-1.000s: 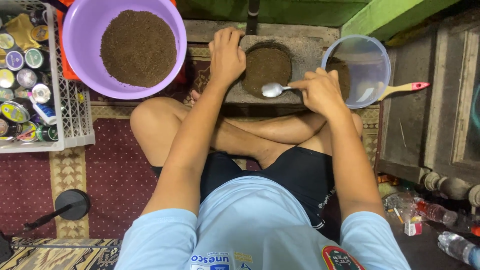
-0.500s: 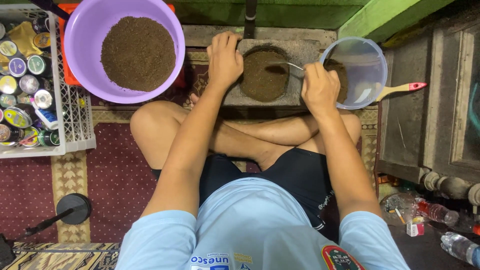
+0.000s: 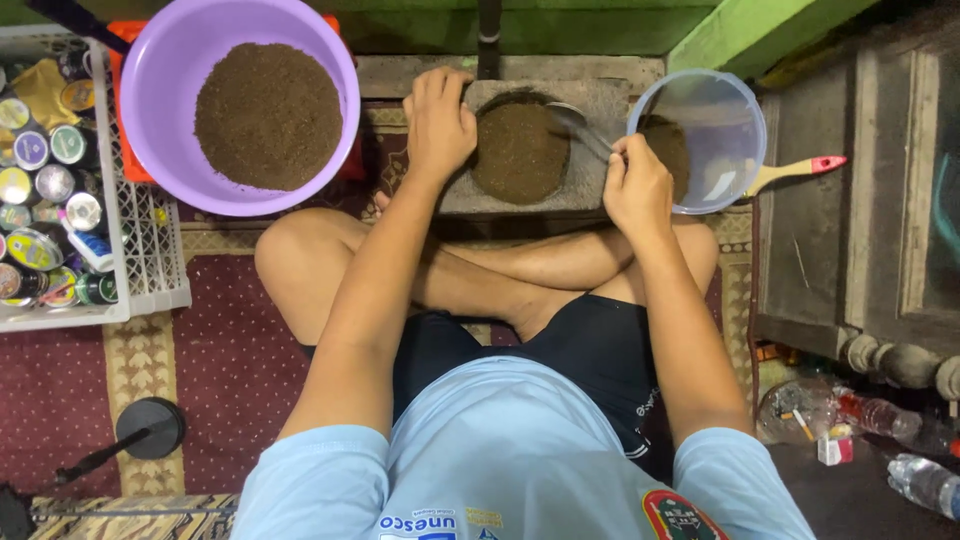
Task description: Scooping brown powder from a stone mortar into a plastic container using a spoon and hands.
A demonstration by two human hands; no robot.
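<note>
Here my left hand [image 3: 437,122] rests on the rim of the grey stone block [image 3: 590,190] with its round hollow of brown powder [image 3: 520,152], fingers curled over the edge. My right hand [image 3: 636,185] has its fingers closed around the handle of a metal spoon [image 3: 572,118], whose bowl lies at the hollow's upper right edge. Just beside it stands a clear plastic tub [image 3: 712,120]; a purple plastic basin [image 3: 170,110] of the same powder sits to the left.
</note>
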